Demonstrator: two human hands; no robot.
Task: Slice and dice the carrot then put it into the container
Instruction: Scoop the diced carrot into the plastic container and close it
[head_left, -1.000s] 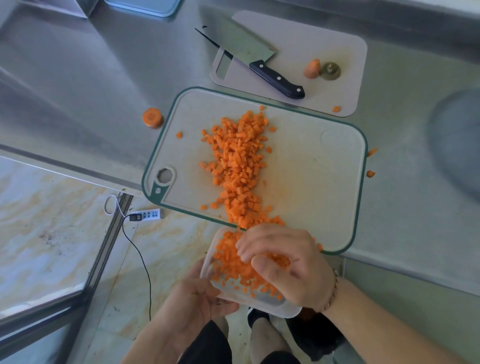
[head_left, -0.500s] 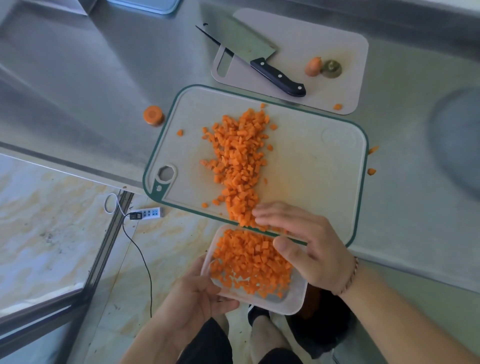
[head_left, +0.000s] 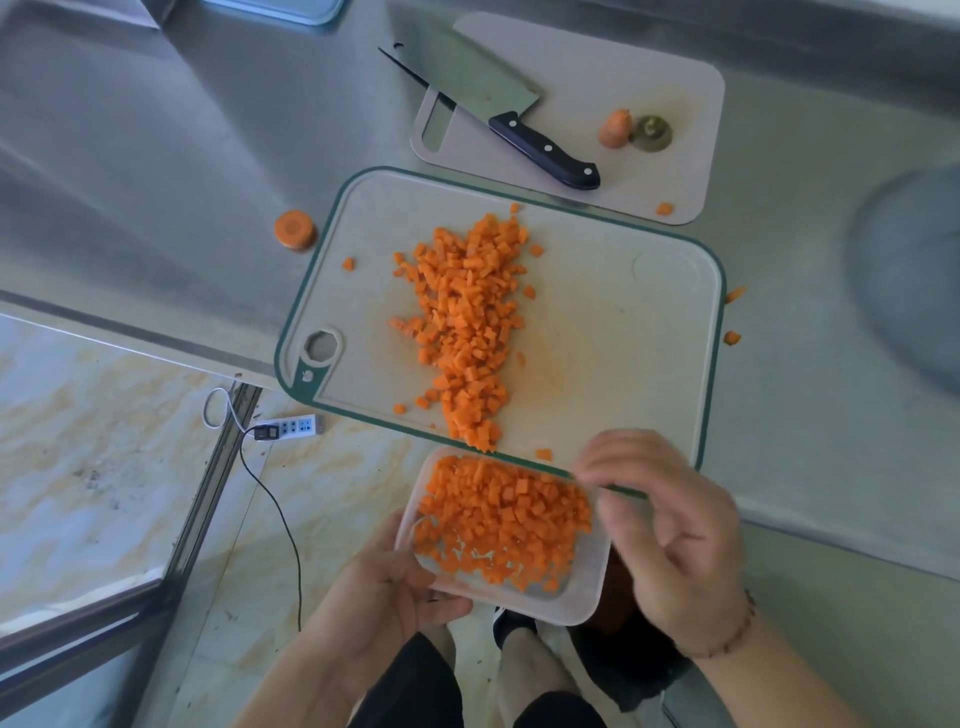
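Most of the diced carrot (head_left: 467, 332) lies in a long heap running away from the hands, ending just above the container (head_left: 587, 597). Left hand (head_left: 384, 592) grips the container's corner under the cutting board (head_left: 613, 343); right hand (head_left: 670, 525), blurred, seemingly loose and empty, hovers nearer.

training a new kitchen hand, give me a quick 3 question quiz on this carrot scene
1. True or false: the cleaver lies on the green-rimmed board.
2. Which hand holds the container? A left, B right, C neither.
3. Where does most of the diced carrot not yet in the container lie?

Key: 1 false, it lies on the far plain board. 2 A, the left hand. 3 On the green-rimmed board.
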